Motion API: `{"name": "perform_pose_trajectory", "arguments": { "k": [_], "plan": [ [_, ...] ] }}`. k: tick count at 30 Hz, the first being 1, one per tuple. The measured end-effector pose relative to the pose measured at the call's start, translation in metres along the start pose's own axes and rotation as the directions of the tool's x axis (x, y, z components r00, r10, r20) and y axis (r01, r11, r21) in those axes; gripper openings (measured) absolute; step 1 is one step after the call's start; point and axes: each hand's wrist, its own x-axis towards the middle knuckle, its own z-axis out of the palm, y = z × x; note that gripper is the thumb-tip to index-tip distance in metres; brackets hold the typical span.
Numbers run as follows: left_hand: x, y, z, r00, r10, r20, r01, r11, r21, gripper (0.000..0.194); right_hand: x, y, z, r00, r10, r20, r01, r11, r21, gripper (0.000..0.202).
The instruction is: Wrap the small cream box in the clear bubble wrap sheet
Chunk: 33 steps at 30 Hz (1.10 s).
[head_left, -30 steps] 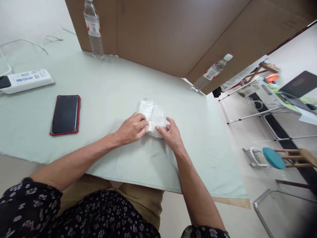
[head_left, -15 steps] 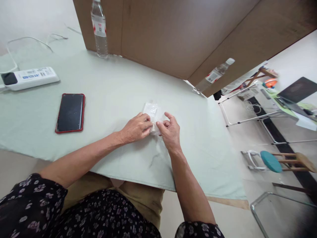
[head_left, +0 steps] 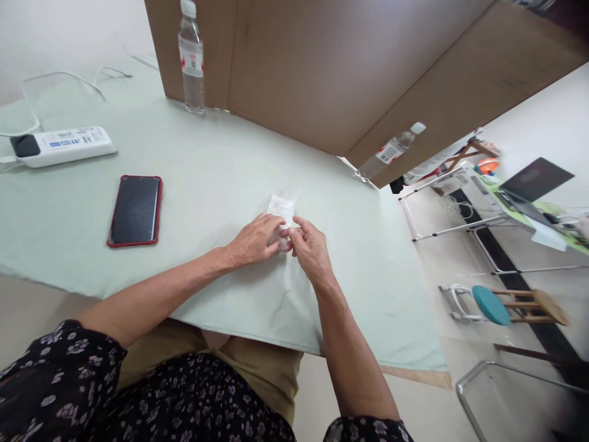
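Observation:
A small white packet in clear plastic wrap (head_left: 281,206) lies on the pale green cloth, just beyond my fingers. My left hand (head_left: 257,238) is curled over the packet's near left part, fingers closed on it. From the right, my right hand (head_left: 309,247) reaches in, its thumb and fingers pinched together at the near end of the wrap. The two hands' fingertips almost meet there. What exactly the right fingertips pinch is too small to make out, and the fingers hide the packet's near end.
To the left lie a phone in a red case (head_left: 135,210) and a white device (head_left: 69,146) with a cable. A water bottle (head_left: 192,67) stands by the cardboard panel (head_left: 294,73); another bottle (head_left: 389,150) leans at right. Stools (head_left: 491,305) stand beyond the table.
My right hand has moved left, toward my left hand, and its raised, spread fingers have come together at the packet's near end. The view has shifted slightly.

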Motion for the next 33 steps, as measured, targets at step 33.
{"name": "perform_pose_trajectory", "arguments": {
  "k": [33],
  "plan": [
    [-0.003,0.001,0.01,0.979,-0.049,-0.197,0.058,0.997,0.041,0.028,0.024,0.03,-0.01,0.936,-0.344,0.075,0.349,0.878,-0.326,0.043]
  ]
}}
